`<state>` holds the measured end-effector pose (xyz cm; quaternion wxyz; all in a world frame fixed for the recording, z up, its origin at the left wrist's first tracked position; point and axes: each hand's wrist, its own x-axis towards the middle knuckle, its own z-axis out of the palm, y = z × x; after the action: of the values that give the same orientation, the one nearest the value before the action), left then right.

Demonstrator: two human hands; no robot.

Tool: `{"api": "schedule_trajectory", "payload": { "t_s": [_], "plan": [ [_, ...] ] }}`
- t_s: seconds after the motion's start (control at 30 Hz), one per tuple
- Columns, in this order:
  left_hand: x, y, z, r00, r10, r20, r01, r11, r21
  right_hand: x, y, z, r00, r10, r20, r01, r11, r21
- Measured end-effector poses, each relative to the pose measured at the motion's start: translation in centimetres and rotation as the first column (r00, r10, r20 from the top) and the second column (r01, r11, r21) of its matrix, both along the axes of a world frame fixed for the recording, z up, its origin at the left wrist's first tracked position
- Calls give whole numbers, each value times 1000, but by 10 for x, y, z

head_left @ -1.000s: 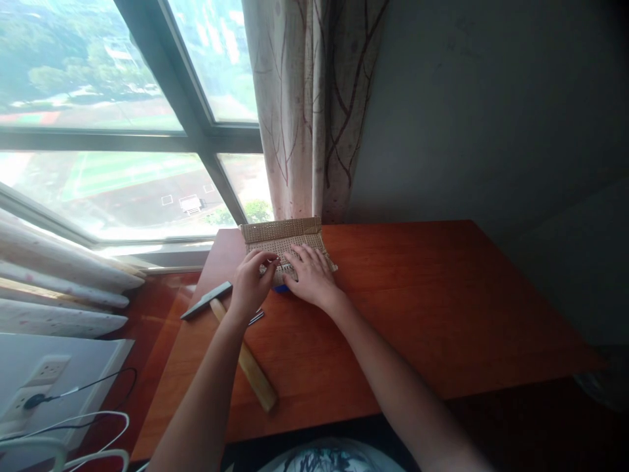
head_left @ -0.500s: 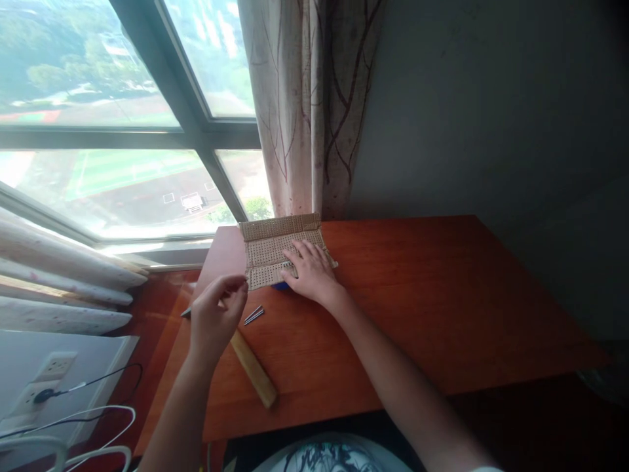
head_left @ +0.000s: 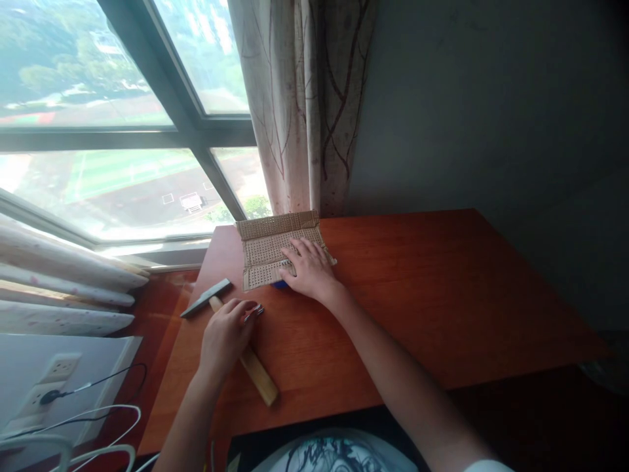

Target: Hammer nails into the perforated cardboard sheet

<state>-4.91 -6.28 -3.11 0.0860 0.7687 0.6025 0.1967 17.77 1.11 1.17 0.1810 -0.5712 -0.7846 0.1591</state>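
Note:
My right hand lies with fingers spread on a tan perforated sheet like a woven mat, its back edge raised. Part of something blue shows under the sheet's front edge; the rest of it is hidden. Further left and nearer me, my left hand has its fingers curled, the tips pinched at several thin metal nails on the table. Beneath that hand lies a hammer with a grey metal head and a wooden handle, its middle covered by the hand.
The reddish wooden table has its left edge close to the hammer head. Behind it hang a patterned curtain and a window. At lower left are a wall socket with a plug and white cables.
My left hand has moved down from the sheet's front left corner to the nails, bringing the hammer head into view. My right hand stays on the sheet.

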Motion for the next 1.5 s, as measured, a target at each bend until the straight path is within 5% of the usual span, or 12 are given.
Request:
{"api": "schedule_trajectory", "payload": {
  "t_s": [0.27, 0.57, 0.83, 1.03, 1.33, 1.5],
  "plan": [
    [12, 6, 28, 917, 207, 341, -313, 904, 292, 0, 1, 1, 1000, -2, -8, 2, 1000, -9],
    [45, 52, 45, 972, -86, 217, 54, 987, 149, -1, 2, -1, 1000, 7, -18, -7, 1000, -25],
    [53, 85, 42, 982, -147, 119, 138, 987, 85, 0, 2, -2, 1000, 3, -18, -3, 1000, -19],
    [51, 96, 40, 952, -214, 220, 212, 977, 35, -1, 3, -5, 1000, -1, -16, 0, 1000, -13],
    [57, 85, 70, 757, -50, 651, 15, 998, 59, 0, 2, -1, 1000, 2, -18, -3, 999, -38],
    [31, 58, 87, 713, 4, 701, -46, 998, 41, 0, 1, -1, 1000, -2, -21, 2, 1000, -29]
  ]
}}
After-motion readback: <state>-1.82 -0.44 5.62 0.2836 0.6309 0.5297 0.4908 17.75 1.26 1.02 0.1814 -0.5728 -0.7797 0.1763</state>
